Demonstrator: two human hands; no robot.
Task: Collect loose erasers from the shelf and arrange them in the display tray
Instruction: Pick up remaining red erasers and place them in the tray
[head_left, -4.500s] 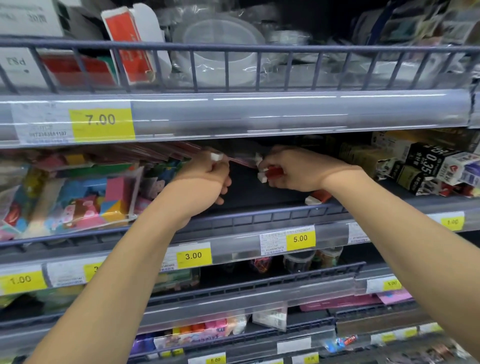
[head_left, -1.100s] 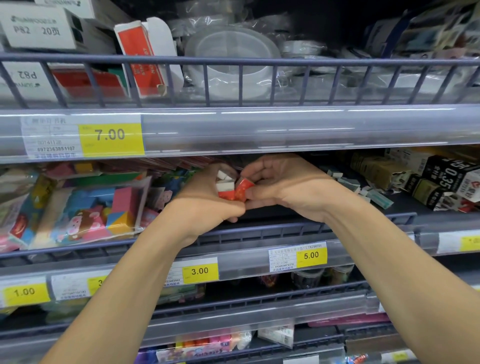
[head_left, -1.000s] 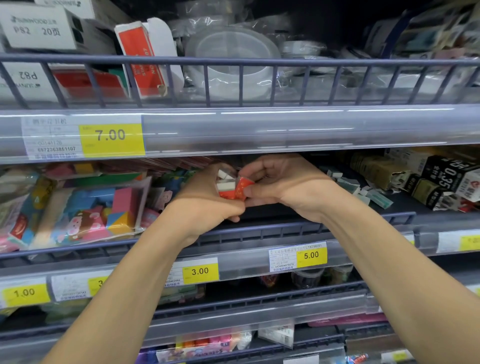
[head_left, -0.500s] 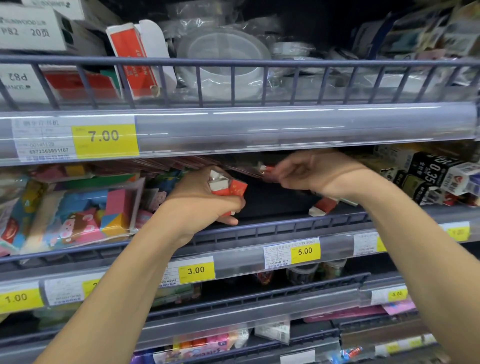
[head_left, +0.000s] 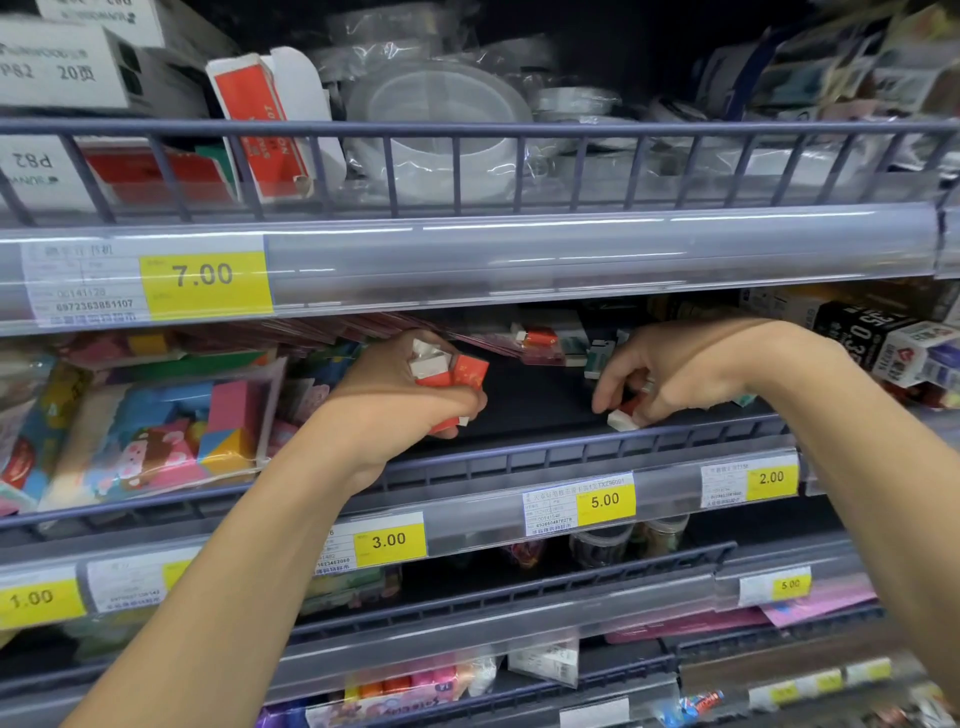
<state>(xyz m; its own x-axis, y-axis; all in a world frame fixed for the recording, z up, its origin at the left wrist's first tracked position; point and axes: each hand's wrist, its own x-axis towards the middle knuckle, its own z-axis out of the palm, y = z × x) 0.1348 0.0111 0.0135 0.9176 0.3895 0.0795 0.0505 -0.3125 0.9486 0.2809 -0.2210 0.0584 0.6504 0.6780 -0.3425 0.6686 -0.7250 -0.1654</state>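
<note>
The left hand (head_left: 400, 400) is curled round a small bunch of red-and-white erasers (head_left: 448, 368), held just above the dark floor of the middle shelf (head_left: 540, 410); the white ends stick up out of the fist and a red tip shows below the fingers; how many it holds I cannot tell. The right hand (head_left: 670, 374) reaches down to the shelf floor near the front rail (head_left: 597, 451), its fingers pinching a loose eraser (head_left: 623, 415), red with a white end, which lies on the shelf just behind the rail. Further back on the same shelf, between the 2 hands, sit more erasers (head_left: 537, 339) in red and white, beside some green-and-white ones (head_left: 597, 356); all are a little blurred. To the left of the left hand stands a clear packet of coloured blocks (head_left: 171, 431); to the right of the right wrist are black and white boxes (head_left: 878, 338). Yellow price labels run along the shelf edges, reading 7.00 (head_left: 203, 275) above, and 3.00 (head_left: 388, 541), 5.00 (head_left: 605, 500) and 2.00 (head_left: 771, 478) below the hands. The display tray cannot be made out.
</note>
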